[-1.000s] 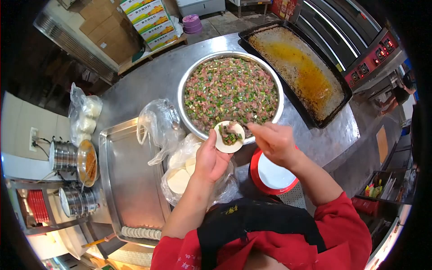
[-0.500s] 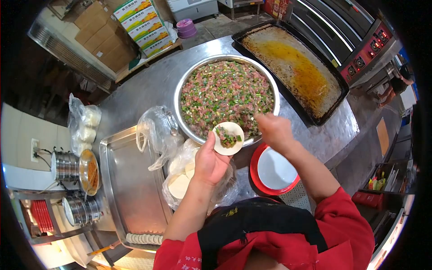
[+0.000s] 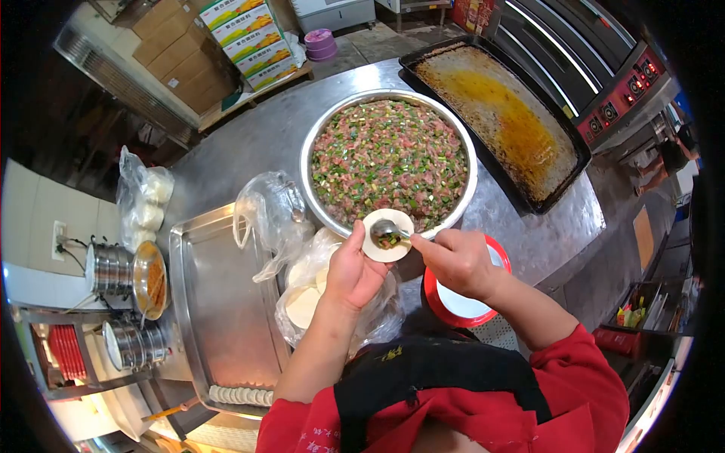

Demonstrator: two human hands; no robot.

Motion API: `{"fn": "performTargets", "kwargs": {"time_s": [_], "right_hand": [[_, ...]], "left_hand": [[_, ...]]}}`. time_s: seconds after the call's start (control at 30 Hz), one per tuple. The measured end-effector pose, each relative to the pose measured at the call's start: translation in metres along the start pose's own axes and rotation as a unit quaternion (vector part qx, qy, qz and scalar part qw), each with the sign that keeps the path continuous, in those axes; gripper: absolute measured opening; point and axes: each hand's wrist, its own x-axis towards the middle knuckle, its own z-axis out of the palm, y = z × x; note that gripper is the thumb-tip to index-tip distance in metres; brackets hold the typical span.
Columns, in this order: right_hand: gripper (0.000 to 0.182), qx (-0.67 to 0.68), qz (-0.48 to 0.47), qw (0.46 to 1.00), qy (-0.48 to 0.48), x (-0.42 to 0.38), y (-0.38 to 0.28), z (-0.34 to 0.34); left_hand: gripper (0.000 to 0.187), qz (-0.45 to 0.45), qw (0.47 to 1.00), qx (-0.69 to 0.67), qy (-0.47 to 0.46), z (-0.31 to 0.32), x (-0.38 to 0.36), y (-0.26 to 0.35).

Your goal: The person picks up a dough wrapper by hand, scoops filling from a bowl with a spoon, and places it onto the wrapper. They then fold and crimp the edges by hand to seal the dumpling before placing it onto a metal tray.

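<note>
My left hand (image 3: 358,273) holds a round dumpling wrapper (image 3: 376,251) near the front rim of a big steel bowl (image 3: 306,170). A small heap of filling (image 3: 390,241) lies on the wrapper, partly hidden under a metal spoon (image 3: 384,228). My right hand (image 3: 461,261) grips the spoon's handle, its bowl pressed onto that heap. Meat filling with chopped green onion (image 3: 389,158) fills the steel bowl. Beside my left wrist, a plastic bag (image 3: 283,323) holds more wrappers (image 3: 303,306). Below my right hand sits a red-rimmed white basin (image 3: 453,306), partly covered by the hand.
At left lies a steel tray (image 3: 226,302) with a row of folded dumplings (image 3: 242,395) at its near end. A crumpled plastic bag (image 3: 273,211) is beside it. An oily black baking pan (image 3: 498,113) stands at the back right, near an oven (image 3: 563,45). Another person (image 3: 668,158) is far right.
My right hand has come left and down from the steel bowl's edge, bringing the spoon onto the wrapper's filling. My left hand still holds the wrapper in nearly the same place.
</note>
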Motion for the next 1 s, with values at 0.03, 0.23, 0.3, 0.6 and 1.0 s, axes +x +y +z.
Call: {"fn": "performTargets", "kwargs": {"time_s": [0.03, 0.23, 0.3, 0.6, 1.0], "right_hand": [[0.030, 0.000, -0.001, 1.000, 0.000, -0.004, -0.001, -0.001], [0.032, 0.004, 0.016, 1.000, 0.014, -0.005, -0.006, -0.006], [0.031, 0.033, 0.062, 0.995, 0.075, -0.001, -0.010, -0.013], [0.032, 0.059, 0.171, 0.974, 0.134, -0.027, -0.057, 0.010], [0.028, -0.057, 0.174, 0.978, 0.104, -0.076, -0.050, -0.043]], "left_hand": [[0.046, -0.009, 0.999, -0.036, -0.022, -0.005, 0.000, 0.000], [0.045, 0.001, 0.996, -0.087, -0.022, -0.008, -0.004, -0.007], [0.045, 0.019, 0.996, -0.084, 0.002, -0.001, -0.009, -0.009], [0.044, 0.105, 0.987, -0.103, 0.060, 0.016, -0.019, -0.024], [0.044, 0.032, 0.997, -0.058, 0.036, 0.005, -0.039, -0.041]]}}
